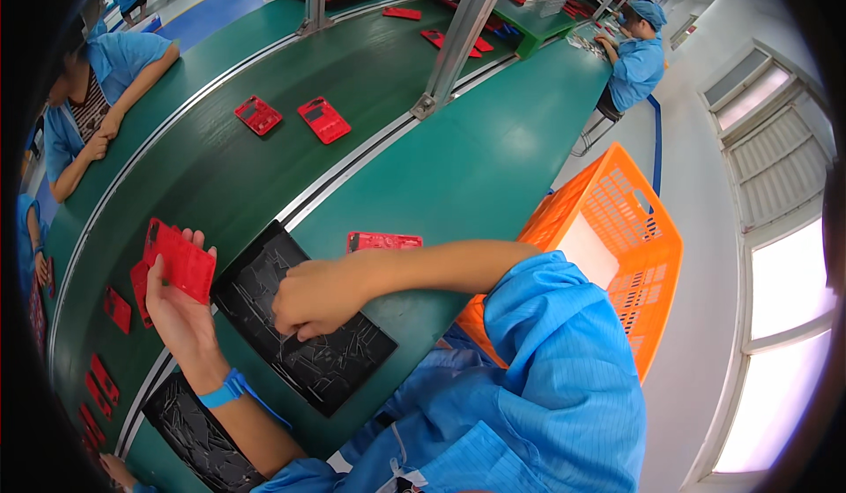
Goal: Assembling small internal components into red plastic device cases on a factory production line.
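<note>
Factory assembly hall: a long green workbench (476,167) is running beside a darker green conveyor belt (264,176), with metal uprights rising from the divider rail and bright windows lining the right wall. Left hand (176,303): raised above the belt edge, fingers curling around a red plastic frame (181,259) and gripping it upright, tilted slightly, thumb pressing on its near face. Right hand (313,299): resting on a black tray (300,334) of small metal parts, fingertips pressed together and pinching at one of the thin pieces; which piece, too small to tell. A blue wrist strap (225,389) is circling the left wrist. A second black tray (198,436) is lying near the lower edge, by the left forearm. Another red frame (384,241) is lying flat on the bench just beyond the right forearm. Two red frames (291,116) are riding the belt further off; more are sitting along the belt's left side. An orange plastic crate (617,246) is standing to the right of the bench. Co-workers in blue coats are sitting at the left and at the far right.
</note>
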The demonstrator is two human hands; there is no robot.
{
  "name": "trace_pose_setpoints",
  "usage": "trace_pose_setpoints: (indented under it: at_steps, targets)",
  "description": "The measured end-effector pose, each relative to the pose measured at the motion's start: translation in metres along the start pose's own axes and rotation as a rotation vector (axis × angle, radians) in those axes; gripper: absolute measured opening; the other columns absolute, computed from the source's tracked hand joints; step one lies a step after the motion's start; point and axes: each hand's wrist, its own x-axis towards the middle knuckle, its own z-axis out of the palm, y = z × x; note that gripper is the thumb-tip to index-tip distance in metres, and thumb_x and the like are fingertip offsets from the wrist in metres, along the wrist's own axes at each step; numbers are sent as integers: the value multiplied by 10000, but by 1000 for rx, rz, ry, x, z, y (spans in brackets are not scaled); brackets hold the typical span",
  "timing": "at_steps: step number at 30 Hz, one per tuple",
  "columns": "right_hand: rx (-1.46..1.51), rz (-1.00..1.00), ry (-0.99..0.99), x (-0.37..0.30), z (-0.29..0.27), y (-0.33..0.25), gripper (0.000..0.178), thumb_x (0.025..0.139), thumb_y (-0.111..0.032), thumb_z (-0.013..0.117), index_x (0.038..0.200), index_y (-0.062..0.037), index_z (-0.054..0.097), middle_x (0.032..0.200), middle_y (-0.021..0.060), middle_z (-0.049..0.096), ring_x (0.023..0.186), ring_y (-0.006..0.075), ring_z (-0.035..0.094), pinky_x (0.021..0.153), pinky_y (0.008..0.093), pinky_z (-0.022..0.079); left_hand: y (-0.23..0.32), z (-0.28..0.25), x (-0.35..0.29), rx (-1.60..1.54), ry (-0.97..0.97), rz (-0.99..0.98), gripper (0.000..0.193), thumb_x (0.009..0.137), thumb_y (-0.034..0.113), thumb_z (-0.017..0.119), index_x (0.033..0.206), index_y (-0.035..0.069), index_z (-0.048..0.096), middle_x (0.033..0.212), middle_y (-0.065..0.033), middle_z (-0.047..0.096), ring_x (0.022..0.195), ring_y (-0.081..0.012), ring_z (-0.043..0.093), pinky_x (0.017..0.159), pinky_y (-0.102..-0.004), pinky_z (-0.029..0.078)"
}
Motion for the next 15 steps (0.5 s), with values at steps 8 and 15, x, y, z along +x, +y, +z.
trace_pose_setpoints:
  at_steps: [8, 15]
  targets:
    - [-30, -70, 114, -11, -29, -10, 205, 945, -235, 664, 1045, -83, 758, 921, 107, 690, 887, 330, 693, 740, 465, 550, -1, -2, 2, 163, 13, 167, 372, 1056, 111, 582, 1393, -11, 483, 1315, -208, 601, 1182, -351, 653, 1003, -529, 580]
    - [438, -277, 463, -6, -62, -15, 190, 828, -4, 773, 1012, -40, 804, 921, 99, 734, 814, 220, 707, 699, 321, 541, -3, -7, 6, 277, 68, 341, 339, 1036, 143, 640, 1345, 27, 557, 1239, -116, 670, 1083, -220, 686, 923, -400, 586]
